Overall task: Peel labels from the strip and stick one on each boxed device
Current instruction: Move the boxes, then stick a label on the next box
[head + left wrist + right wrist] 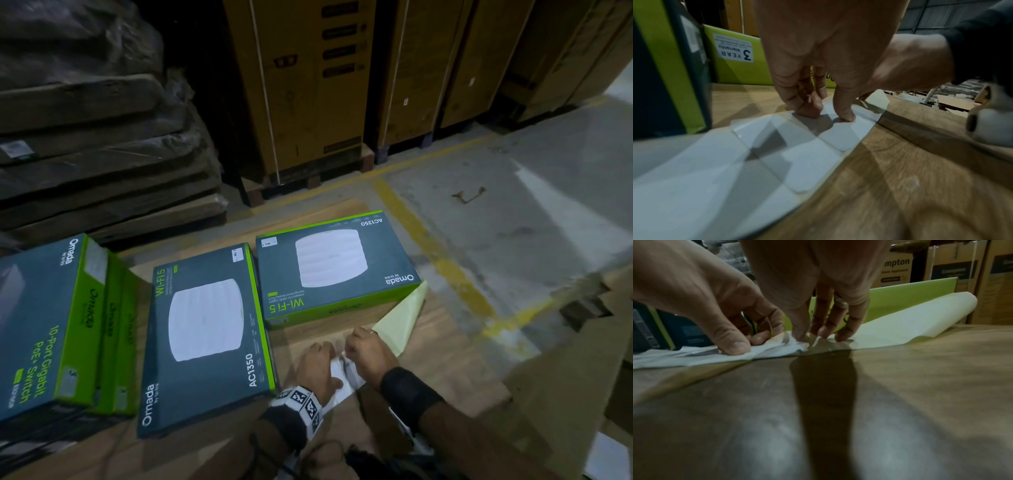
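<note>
Currently peeling; next calls for slow lift of the label (pixel 809 339) w/o tearing, then carry to a box. Ahead + left of hands: boxed devices (pixel 205 325). Flat under both hands: label strip (pixel 400 318), pinned by L hand (pixel 317 368) w/ thumb + bent fingertips (pixel 845 116); label edge pinched by R hand (pixel 368 353).

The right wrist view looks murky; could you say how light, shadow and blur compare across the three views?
Head view: dim, edges bent by the wide lens, left hand and right hand slightly soft. Left wrist view: label strip motion-blurred, crossed by angular shadows. Right wrist view: dim, a long hand shadow across the wooden surface, foreground blurred.
</note>
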The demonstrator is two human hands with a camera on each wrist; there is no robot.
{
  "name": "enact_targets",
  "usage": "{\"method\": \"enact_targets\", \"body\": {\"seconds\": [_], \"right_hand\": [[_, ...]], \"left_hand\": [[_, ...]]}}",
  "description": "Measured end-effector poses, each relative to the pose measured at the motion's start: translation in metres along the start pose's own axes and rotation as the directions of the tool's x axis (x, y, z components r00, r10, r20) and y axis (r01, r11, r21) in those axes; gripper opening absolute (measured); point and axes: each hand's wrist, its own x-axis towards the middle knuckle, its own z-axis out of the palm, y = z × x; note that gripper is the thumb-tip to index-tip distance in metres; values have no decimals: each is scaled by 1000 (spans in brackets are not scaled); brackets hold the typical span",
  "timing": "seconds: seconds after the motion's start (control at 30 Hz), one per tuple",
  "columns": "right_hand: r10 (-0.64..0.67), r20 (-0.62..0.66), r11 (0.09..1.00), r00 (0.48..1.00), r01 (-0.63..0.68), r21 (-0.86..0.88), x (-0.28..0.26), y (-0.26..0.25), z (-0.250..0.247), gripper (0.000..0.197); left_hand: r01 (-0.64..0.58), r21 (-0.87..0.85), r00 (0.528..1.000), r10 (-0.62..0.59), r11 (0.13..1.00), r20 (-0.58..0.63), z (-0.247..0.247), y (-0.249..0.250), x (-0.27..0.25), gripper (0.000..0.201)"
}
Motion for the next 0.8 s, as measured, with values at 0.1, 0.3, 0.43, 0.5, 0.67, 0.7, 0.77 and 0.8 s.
{"method": "enact_targets", "body": {"seconds": [0.1,0.3,0.43,0.5,0.67,0.7,0.77,0.8], "right_hand": [[-66,-12,998,998,66,-1,-2,4,5,31],[-208,-155,978,966,202,-51,-7,9,2,23],[-170,-246,985,954,171,-18,-8,10,5,10],[-126,-273,991,954,136,18,-7,12,9,7],[-65,-258,995,964,83,60,-7,16,14,11],[-54,-260,995,964,75,71,-8,15,14,9],[-44,-267,994,963,70,88,-9,12,12,8],[-42,-279,993,959,71,94,-9,11,12,9]], "left_hand": [[-8,9,1000,8,1000,-21,3,-1,-3,45],[-36,-50,999,34,998,-36,4,-6,-3,40],[-33,-101,999,31,994,-14,-2,-5,5,27],[-8,-105,1000,8,994,-4,-6,-4,10,22],[85,-173,996,-83,981,21,-8,-11,15,17],[90,-180,996,-87,979,26,-8,-10,16,18],[66,-197,998,-63,978,24,-7,-8,18,19],[49,-206,999,-47,977,12,-6,-8,20,20]]}}
